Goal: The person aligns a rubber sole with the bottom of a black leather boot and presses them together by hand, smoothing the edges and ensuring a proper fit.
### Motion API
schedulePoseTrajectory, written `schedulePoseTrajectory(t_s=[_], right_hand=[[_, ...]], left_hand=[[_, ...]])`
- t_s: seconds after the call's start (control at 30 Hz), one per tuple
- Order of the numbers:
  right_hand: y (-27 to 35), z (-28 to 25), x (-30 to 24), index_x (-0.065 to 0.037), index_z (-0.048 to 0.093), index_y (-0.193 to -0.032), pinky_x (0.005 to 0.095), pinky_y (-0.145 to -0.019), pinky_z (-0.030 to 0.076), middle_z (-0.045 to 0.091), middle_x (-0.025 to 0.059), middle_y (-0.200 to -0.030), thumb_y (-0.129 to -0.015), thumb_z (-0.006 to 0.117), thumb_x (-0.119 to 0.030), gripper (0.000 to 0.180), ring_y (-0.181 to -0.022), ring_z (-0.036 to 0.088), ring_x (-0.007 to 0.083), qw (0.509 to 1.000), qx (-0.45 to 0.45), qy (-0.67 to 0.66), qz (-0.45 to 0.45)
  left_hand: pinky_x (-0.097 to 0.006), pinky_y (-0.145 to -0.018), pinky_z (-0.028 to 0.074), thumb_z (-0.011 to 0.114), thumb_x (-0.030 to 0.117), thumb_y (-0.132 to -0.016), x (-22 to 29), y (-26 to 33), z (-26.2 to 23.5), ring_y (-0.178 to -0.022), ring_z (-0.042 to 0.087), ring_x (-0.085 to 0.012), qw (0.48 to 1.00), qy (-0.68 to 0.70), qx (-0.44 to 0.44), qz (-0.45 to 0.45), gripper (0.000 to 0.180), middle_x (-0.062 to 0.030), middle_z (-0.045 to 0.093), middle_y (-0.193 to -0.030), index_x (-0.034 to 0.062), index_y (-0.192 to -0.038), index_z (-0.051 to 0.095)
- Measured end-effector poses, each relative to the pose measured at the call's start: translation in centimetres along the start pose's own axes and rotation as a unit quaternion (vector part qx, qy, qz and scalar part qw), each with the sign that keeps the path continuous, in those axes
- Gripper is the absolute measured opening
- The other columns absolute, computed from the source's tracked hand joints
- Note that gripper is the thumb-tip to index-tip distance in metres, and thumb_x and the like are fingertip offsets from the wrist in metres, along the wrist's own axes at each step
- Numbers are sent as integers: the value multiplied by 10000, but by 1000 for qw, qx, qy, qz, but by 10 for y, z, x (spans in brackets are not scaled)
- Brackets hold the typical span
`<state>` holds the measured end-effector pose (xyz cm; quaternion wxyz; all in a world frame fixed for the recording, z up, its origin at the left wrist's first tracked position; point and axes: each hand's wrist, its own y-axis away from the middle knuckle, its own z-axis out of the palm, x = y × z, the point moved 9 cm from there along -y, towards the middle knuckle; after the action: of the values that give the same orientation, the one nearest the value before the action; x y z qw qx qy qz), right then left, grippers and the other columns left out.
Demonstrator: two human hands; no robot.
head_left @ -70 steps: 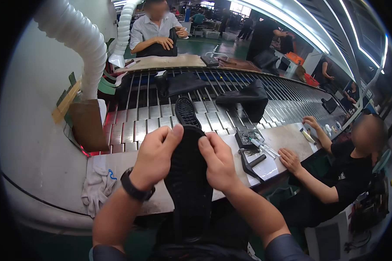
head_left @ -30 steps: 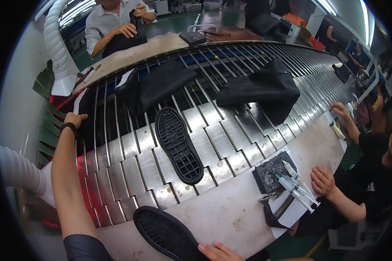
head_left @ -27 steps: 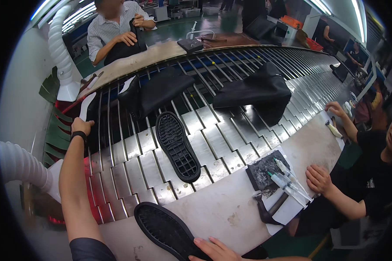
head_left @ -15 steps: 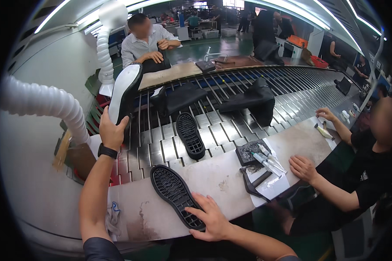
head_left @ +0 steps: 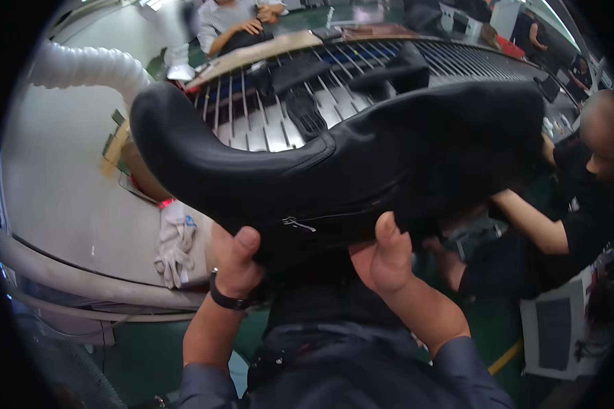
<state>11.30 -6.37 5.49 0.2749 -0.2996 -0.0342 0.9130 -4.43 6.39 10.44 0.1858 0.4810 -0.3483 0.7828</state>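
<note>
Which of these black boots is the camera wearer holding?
The big foreground boot, held in the left hand and right hand; the two boots behind lie on the metal conveyor.

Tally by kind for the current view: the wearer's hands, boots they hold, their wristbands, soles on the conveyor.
Wearer's bare hands: 2
Held black smooth leather-look boot: 1
Black wristband: 1
Black oblong treaded sole on metal-slat conveyor: 1
Total: 5
</note>
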Motion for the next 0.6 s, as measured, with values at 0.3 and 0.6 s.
schedulePoseTrajectory(t_s=[0.3,0.6], right_hand=[[148,-47,-83,38,643,-1364,314,-1076,448,684,54,-1243,-1087,642,-166,344,-1149,608,154,933,119,289,-180],[195,-68,-72,80,539,-1495,367,-1201,416,636,152,-1450,-1004,726,-95,554,-1336,611,251,802,-99,588,-43]], left_hand=[[-430,-1130,517,725,603,-997,-103,91,79,-1337,637,-287,961,159,-42,-221,925,-175,601,-1507,-36,-1594,425],[-429,-1131,519,745,627,-970,-120,102,102,-1313,657,-283,940,199,-85,-262,925,-168,652,-1451,-58,-1537,492]])
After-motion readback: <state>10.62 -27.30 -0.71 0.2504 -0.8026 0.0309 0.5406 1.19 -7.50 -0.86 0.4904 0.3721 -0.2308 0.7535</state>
